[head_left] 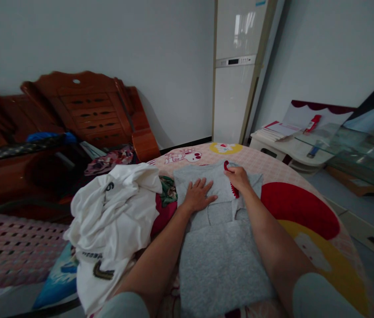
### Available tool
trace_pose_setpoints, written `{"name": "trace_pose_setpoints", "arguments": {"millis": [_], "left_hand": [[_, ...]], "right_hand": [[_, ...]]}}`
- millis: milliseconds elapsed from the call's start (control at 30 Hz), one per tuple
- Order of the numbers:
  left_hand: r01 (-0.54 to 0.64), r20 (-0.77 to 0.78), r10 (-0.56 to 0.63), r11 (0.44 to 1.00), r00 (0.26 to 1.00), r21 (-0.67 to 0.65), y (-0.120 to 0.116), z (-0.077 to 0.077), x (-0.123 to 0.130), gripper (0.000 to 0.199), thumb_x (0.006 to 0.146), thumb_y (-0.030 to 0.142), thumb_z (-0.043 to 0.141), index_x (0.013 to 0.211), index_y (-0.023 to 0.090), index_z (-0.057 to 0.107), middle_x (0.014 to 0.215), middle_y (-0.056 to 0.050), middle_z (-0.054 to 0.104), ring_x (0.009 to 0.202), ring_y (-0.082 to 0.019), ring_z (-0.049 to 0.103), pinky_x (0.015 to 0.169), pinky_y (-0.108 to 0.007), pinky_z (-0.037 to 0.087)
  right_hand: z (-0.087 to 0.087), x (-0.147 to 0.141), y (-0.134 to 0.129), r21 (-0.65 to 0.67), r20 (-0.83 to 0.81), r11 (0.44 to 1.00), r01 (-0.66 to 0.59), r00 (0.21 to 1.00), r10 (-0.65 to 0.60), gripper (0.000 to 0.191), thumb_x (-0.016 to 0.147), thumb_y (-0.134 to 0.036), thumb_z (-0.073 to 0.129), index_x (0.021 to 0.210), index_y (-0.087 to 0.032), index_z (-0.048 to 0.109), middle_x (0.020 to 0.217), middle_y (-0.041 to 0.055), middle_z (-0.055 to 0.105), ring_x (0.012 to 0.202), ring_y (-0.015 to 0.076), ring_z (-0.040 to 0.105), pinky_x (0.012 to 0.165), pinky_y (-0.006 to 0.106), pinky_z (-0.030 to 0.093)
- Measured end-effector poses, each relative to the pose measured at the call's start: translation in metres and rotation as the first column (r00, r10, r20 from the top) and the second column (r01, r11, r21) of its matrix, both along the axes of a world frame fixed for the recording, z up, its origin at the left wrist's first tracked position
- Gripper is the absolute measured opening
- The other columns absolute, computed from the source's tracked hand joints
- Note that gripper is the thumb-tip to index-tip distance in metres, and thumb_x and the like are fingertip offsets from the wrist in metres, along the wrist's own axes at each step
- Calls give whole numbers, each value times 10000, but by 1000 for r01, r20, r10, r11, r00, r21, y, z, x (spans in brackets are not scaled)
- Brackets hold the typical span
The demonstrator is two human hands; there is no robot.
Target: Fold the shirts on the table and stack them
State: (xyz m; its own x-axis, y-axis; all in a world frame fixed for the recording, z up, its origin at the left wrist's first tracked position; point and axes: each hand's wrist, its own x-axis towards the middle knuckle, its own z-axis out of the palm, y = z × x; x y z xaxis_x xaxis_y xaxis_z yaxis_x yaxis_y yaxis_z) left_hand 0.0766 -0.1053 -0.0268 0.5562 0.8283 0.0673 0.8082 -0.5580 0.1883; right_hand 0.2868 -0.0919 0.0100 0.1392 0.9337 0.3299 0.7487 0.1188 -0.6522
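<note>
While the left hand (201,194) spreads on grey cloth (221,258), the right (237,177) (above it) grips a red tool (234,190).

grey garment (223,265) — laid flat, creased | red toothed tool (234,190) — over its far half

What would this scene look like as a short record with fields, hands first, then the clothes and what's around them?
Left hand: left hand spread flat on the gray garment
Right hand: right hand closed around a red toothed object, partly hidden
Surface: patterned table cover beneath the gray garment
Left of gray garment: rumpled white garment with dark markings
Far left: pink basket with holes
Background: carved wooden seat; tall white unit with control panel
</note>
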Motion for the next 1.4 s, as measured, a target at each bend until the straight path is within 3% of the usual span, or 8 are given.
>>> {"name": "trace_pose_setpoints", "arguments": {"millis": [167,433,633,833,1033,1133,1233,1400], "left_hand": [[-23,264,35,998,964,-52,15,4,-2,600,887,557,527,1386,224,537,1507,-128,457,1394,-312,404,1157,-524,248],[-344,719,459,884,521,-315,39,16,-21,620,969,545,282,955,132,744,759,-66,720,745,-205,674,681,-288,503],[-397,558,464,884,688,-246,44,12,-25,310,784,256,677,1066,139,734,871,-60,746,821,-197,680,774,-277,501],[-447,511,372,894,775,28,40,12,-26,376,746,81,625,1112,144,691,1108,-125,700,1077,-259,640,982,-388,484],[-40,482,-57,981,874,189,28,10,3,421,965,243,396,1354,156,533,1382,-125,573,1292,-217,516,1106,-393,405],[111,250,-130,990,959,88,18,1,16,489,996,377,360,1414,153,479,1478,-146,483,1377,-268,431,1140,-459,341],[146,49,-148,988,988,40,12,-6,19,599,982,507,366,1469,162,420,1551,-156,378,1439,-328,326,1166,-524,252],[136,-26,-135,990,991,28,12,-7,17,671,982,565,306,1523,169,332,1591,-150,301,1468,-320,269,1180,-508,209]], "right_hand": [[6,-17,-3,18,-100,962,-273,957,273,202,796,-269,570,668,-157,680,557,-29,517,585,131,464,582,237,320],[4,-60,-17,-254,-188,808,-531,847,497,289,853,-194,555,1071,-148,739,514,-49,549,481,99,476,509,203,358],[13,-50,-23,-418,-295,787,-454,887,355,360,920,-212,487,1232,-139,651,523,-49,559,378,88,496,388,182,332],[5,-51,-20,-486,-136,741,-463,878,460,434,742,-62,653,1164,-155,692,495,-77,543,406,78,500,440,168,378],[13,-46,-21,-520,-227,725,-451,892,392,311,803,-140,588,1093,-161,699,496,-53,566,401,111,532,404,185,385],[28,-19,-20,-440,-216,852,-284,954,207,295,822,-140,553,1079,-129,698,583,-6,627,444,122,572,447,205,434],[39,20,-19,-281,-46,947,156,983,-175,372,823,-122,515,1158,-123,679,812,75,721,651,170,674,617,260,524],[35,71,-26,-124,302,747,653,742,-598,351,835,-130,505,1128,-94,694,1164,212,677,1137,300,624,944,399,486]]}}
